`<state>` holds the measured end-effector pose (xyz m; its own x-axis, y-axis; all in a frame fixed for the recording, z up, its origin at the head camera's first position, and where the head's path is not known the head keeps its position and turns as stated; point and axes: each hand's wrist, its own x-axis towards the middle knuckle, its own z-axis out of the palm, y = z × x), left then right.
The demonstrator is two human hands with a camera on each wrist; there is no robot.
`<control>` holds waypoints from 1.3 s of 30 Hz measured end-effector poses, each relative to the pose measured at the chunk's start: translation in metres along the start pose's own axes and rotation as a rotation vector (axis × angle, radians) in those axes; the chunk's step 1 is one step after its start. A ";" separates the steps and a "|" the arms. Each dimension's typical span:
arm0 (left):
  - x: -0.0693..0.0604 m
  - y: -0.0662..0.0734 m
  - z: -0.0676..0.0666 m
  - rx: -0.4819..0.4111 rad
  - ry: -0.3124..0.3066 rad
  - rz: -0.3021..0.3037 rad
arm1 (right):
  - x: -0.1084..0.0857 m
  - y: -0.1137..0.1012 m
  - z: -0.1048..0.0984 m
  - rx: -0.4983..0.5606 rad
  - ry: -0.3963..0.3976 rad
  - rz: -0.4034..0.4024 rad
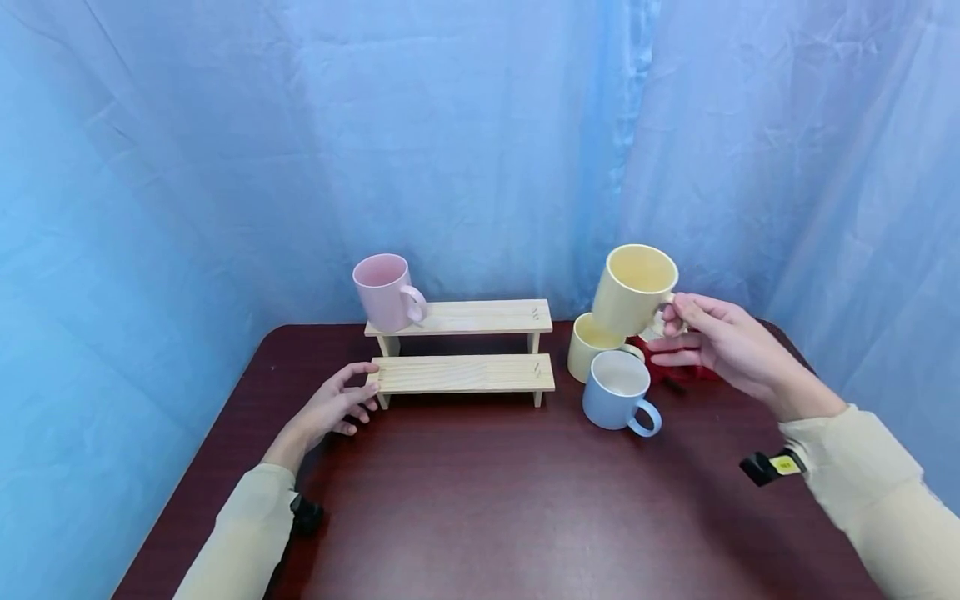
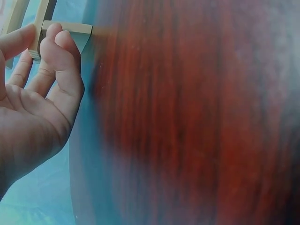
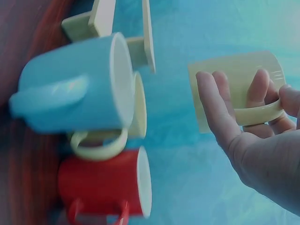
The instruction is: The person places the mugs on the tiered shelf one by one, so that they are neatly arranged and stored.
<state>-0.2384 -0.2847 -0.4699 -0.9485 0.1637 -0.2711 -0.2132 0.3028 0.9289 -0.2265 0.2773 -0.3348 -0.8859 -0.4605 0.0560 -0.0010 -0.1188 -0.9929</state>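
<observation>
My right hand [image 1: 723, 342] holds a yellow mug [image 1: 633, 292] by its handle, above the other mugs and tilted a little. In the right wrist view thumb and fingers pinch the mug handle [image 3: 259, 114]. My left hand [image 1: 337, 402] grips the left end of a two-step wooden shelf [image 1: 461, 375] at its lower step. The left wrist view shows thumb and fingers about the shelf end [image 2: 36, 42]. A pink mug [image 1: 384, 296] stands on the left end of the upper step, its handle to the right.
Right of the shelf a blue mug [image 1: 611, 396] and a second yellow mug [image 1: 585, 354] stand on the dark red table [image 1: 480, 500]. A red mug [image 3: 105, 183] with a white inside stands beside them, mostly hidden in the head view. Blue curtain [image 1: 450, 150] hangs behind.
</observation>
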 end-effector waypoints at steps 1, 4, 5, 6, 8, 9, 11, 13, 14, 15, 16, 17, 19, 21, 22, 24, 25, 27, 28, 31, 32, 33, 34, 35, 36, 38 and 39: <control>0.000 0.000 0.001 -0.008 0.003 0.004 | 0.006 -0.001 0.004 -0.011 0.008 0.009; 0.001 -0.002 0.003 -0.010 -0.010 0.020 | 0.024 -0.001 0.018 -0.040 0.029 0.033; 0.001 -0.002 0.004 -0.015 -0.010 0.016 | 0.031 -0.002 0.023 -0.050 0.037 0.043; 0.001 -0.002 0.004 -0.019 -0.009 0.012 | 0.037 -0.002 0.028 -0.048 0.042 0.053; 0.002 -0.002 0.006 -0.021 -0.009 0.008 | 0.049 -0.002 0.038 -0.040 0.047 0.068; 0.003 -0.002 0.007 -0.022 -0.008 0.007 | 0.055 -0.003 0.043 -0.041 0.050 0.077; 0.004 -0.002 0.008 -0.026 0.001 0.005 | 0.068 -0.003 0.053 -0.045 0.052 0.089; 0.004 -0.002 0.008 -0.021 0.001 0.009 | 0.081 -0.003 0.064 -0.059 0.051 0.105; 0.004 -0.002 0.009 -0.019 0.000 0.008 | 0.087 -0.002 0.070 -0.071 0.051 0.112; 0.003 -0.003 0.009 -0.020 0.000 0.006 | 0.093 0.000 0.076 -0.076 0.048 0.116; 0.003 -0.003 0.009 -0.020 0.001 0.003 | 0.099 0.002 0.082 -0.079 0.047 0.119; 0.002 -0.003 0.009 -0.019 0.000 0.001 | 0.104 0.004 0.088 -0.080 0.045 0.121; 0.001 -0.004 0.009 -0.019 0.001 -0.002 | 0.114 0.008 0.099 -0.076 0.038 0.122; 0.001 -0.004 0.008 -0.021 0.004 -0.001 | 0.124 0.011 0.110 -0.069 0.036 0.129; 0.001 -0.004 0.008 -0.022 0.006 0.000 | 0.128 0.013 0.115 -0.066 0.037 0.132; 0.001 -0.005 0.008 -0.026 0.007 0.002 | 0.137 0.016 0.123 -0.055 0.031 0.146; 0.001 -0.005 0.007 -0.027 0.008 0.003 | 0.141 0.017 0.127 -0.052 0.030 0.153; 0.001 -0.006 0.007 -0.030 0.010 0.004 | 0.150 0.021 0.134 -0.035 0.029 0.164; 0.001 -0.005 0.006 -0.031 0.012 0.006 | 0.153 0.023 0.138 -0.031 0.028 0.167; 0.001 -0.004 0.005 -0.025 0.008 0.014 | 0.163 0.028 0.146 -0.019 0.039 0.179; 0.001 -0.004 0.006 -0.025 0.007 0.016 | 0.166 0.030 0.149 -0.013 0.044 0.181; 0.001 -0.003 0.006 -0.024 0.006 0.018 | 0.169 0.032 0.151 -0.009 0.049 0.184; 0.002 -0.003 0.006 -0.022 0.006 0.019 | 0.171 0.035 0.153 -0.007 0.054 0.187; 0.002 -0.002 0.007 -0.021 0.004 0.018 | 0.174 0.037 0.155 -0.003 0.057 0.189; 0.002 -0.002 0.007 -0.020 0.003 0.016 | 0.176 0.039 0.157 0.000 0.058 0.191; 0.001 -0.002 0.008 -0.023 0.007 0.008 | 0.180 0.043 0.160 0.003 0.056 0.199; 0.001 -0.002 0.008 -0.023 0.008 0.004 | 0.182 0.044 0.162 0.001 0.055 0.202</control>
<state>-0.2365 -0.2776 -0.4742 -0.9514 0.1571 -0.2649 -0.2142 0.2804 0.9357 -0.3127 0.0461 -0.3516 -0.8921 -0.4261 -0.1505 0.1801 -0.0298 -0.9832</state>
